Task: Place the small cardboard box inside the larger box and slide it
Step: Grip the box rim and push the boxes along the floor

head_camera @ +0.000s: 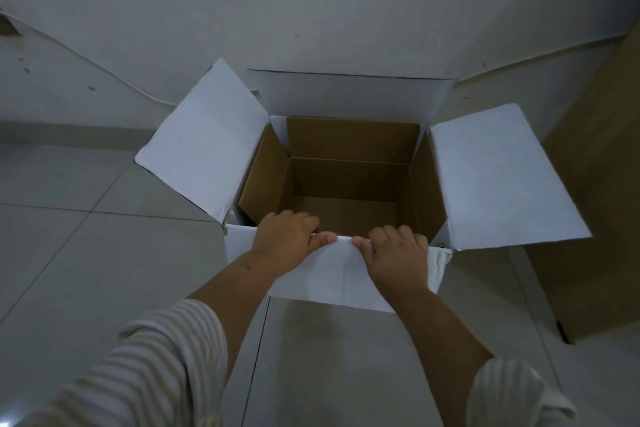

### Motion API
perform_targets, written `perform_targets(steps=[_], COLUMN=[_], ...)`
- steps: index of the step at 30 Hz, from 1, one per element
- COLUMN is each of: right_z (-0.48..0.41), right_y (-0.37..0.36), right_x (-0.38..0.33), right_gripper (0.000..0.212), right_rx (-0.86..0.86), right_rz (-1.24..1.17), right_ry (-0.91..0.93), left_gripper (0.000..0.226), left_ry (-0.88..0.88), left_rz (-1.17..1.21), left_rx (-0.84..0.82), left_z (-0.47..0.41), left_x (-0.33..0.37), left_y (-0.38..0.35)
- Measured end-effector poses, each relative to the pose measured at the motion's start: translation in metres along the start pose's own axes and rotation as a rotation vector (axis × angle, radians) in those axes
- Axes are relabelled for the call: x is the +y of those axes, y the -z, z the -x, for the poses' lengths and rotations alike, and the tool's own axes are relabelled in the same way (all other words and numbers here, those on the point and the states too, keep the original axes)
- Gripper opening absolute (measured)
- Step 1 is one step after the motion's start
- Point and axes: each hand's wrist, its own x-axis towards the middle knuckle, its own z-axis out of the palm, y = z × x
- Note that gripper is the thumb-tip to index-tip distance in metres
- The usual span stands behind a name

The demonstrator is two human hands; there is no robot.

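Observation:
A larger box (502, 177) with white flaps stands open on the tiled floor against the wall. Inside it sits a brown cardboard box (349, 180), open at the top and empty as far as I can see. My left hand (287, 243) and my right hand (394, 253) both grip the near rim, fingers curled over the edge, thumbs on the white near flap (329, 277). The near walls of both boxes lie under my fingers, so I cannot tell which edges are held.
A white cable (114, 74) runs along the wall at left. A tall brown cardboard panel (595, 218) stands at the right, close to the right flap. Grey floor tiles spread to the left and in front of me.

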Motion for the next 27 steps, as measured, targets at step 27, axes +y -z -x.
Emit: perform_targets(steps=[27], right_z=[-0.022], right_y=[-0.003], right_x=[0.032], right_gripper=[0.064], right_rx=[0.06], right_rz=[0.069], right_ry=[-0.021], left_gripper=[0.05], left_ry=[-0.053], left_rz=[0.004], left_rx=[-0.001], left_z=[-0.034], left_x=[0.019], left_y=[-0.004])
